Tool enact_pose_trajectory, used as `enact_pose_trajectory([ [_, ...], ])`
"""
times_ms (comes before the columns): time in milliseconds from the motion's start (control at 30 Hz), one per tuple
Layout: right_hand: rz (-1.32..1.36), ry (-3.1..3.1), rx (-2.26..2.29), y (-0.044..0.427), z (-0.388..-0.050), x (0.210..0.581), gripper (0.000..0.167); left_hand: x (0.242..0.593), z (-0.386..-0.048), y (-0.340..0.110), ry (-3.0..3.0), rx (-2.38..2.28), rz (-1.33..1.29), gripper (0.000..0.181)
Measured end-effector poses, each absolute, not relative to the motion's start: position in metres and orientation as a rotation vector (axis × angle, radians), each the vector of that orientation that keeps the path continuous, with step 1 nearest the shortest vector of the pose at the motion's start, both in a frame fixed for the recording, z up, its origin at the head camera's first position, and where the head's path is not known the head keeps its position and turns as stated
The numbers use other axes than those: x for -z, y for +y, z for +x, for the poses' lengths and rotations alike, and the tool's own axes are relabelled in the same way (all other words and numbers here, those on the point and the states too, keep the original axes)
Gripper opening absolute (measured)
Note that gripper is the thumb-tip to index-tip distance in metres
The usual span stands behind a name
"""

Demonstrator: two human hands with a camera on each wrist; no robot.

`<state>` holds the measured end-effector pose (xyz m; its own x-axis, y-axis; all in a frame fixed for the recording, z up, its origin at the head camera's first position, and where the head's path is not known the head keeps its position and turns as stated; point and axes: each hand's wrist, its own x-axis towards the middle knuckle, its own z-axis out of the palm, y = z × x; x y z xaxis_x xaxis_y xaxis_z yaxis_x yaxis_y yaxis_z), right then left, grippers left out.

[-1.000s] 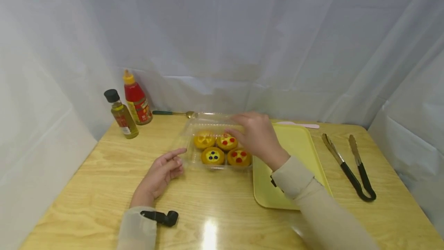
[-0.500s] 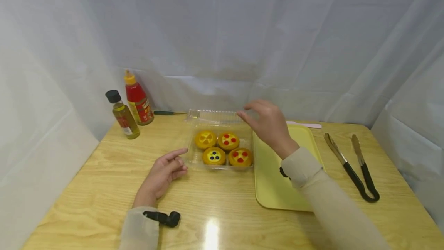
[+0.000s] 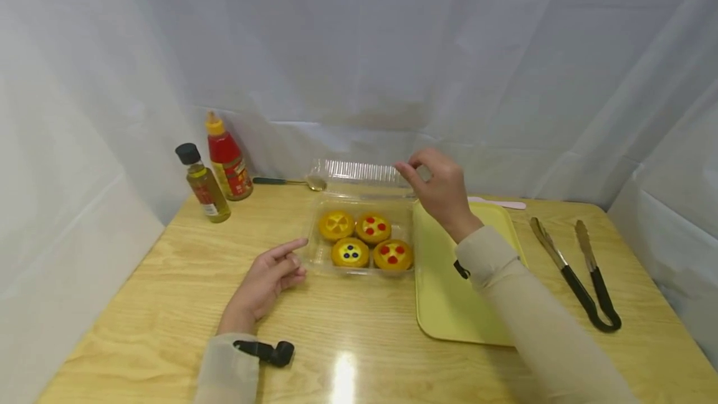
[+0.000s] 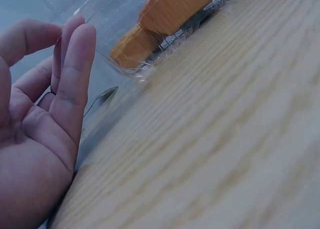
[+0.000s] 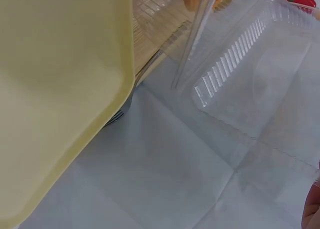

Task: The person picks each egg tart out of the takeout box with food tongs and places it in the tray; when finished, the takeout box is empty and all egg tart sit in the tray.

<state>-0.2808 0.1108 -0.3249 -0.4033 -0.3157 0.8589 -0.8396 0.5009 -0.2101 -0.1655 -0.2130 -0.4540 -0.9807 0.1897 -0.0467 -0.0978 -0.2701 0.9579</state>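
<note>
A clear plastic box (image 3: pixel 359 271) sits on the table (image 3: pixel 140 304), near the middle, with its lid (image 3: pixel 364 173) tipped up at the far side. Four tarts lie in it: the back left one (image 3: pixel 336 226) has orange wedges on top, the front left one (image 3: pixel 350 252) has dark blue dots, and the two on the right, one behind the other, carry red dots. The right hand (image 3: pixel 445 189) pinches the lid's near right corner between thumb and fingers. The left hand (image 3: pixel 268 282) is at the box's left side, index finger stretched toward the wall and the other fingers loosely bent; whether its fingertip touches the plastic is hard to tell. The hands are well apart.

Just right of the box is a yellow tray (image 3: pixel 460 310), partly under the right forearm. A fork (image 5: pixel 125 108) shows along its far edge in the right wrist view. Black-handled tongs (image 3: pixel 580 295) lie spread open to the right of the tray. Behind and left of the box is a dark-handled spoon (image 3: pixel 272 181), then a red sauce bottle (image 3: pixel 227 164) and an oil bottle (image 3: pixel 206 192), both upright. White cloth (image 3: pixel 359 48) hangs behind.
</note>
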Motion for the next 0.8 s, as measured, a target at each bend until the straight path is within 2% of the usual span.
enact_pose_trajectory([
  [167, 0.979, -1.930, -0.923, 0.116, -0.288, 0.329, 0.035, 0.453, -0.167, -0.211, 1.783, -2.354, 0.127, 0.051],
  [400, 0.879, -2.028, -1.104, 0.125, -0.295, 0.338, 0.025, 0.453, -0.168, -0.207, 1.769, -2.345, 0.109, 0.051],
  [700, 0.697, -2.069, -1.458, 0.126, -0.305, 0.346, 0.048, 0.452, -0.168, -0.205, 1.755, -2.343, 0.104, 0.051],
  [800, 0.654, -2.065, -1.550, 0.123, -0.309, 0.345, 0.046, 0.451, -0.168, -0.205, 1.756, -2.351, 0.110, 0.051],
])
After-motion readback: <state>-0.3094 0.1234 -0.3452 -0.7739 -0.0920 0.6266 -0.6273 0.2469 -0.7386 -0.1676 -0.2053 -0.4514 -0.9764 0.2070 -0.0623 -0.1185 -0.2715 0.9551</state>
